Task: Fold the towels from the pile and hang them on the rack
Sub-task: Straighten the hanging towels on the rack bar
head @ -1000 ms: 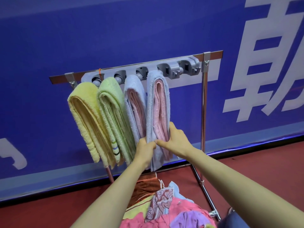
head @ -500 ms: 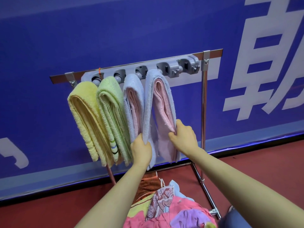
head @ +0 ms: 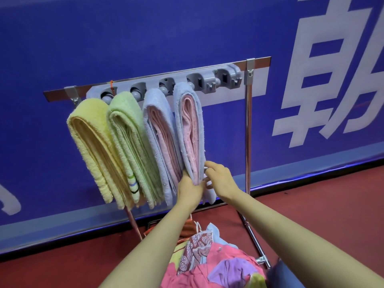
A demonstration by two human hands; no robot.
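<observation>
Several folded towels hang side by side from the grey holder strip (head: 204, 83) of the metal rack (head: 248, 132): a yellow towel (head: 89, 146), a green towel (head: 128, 140), a blue and pink towel (head: 160, 140) and a second blue and pink towel (head: 192, 129) furthest right. My left hand (head: 190, 187) grips the lower part of that rightmost towel from its left side. My right hand (head: 221, 179) touches the towel's right edge with loosely curled fingers. The pile of colourful towels (head: 220, 265) lies below my arms.
Two free holders (head: 227, 76) remain at the strip's right end. A blue wall banner (head: 187, 34) with white characters stands right behind the rack. The rack's foot (head: 262, 259) rests on red floor (head: 311, 204). A dark blue object (head: 277, 274) sits at the bottom right.
The rightmost towel's two halves, spread apart half a second ago, now hang close together. My right hand has let go of the right half and moved to its edge.
</observation>
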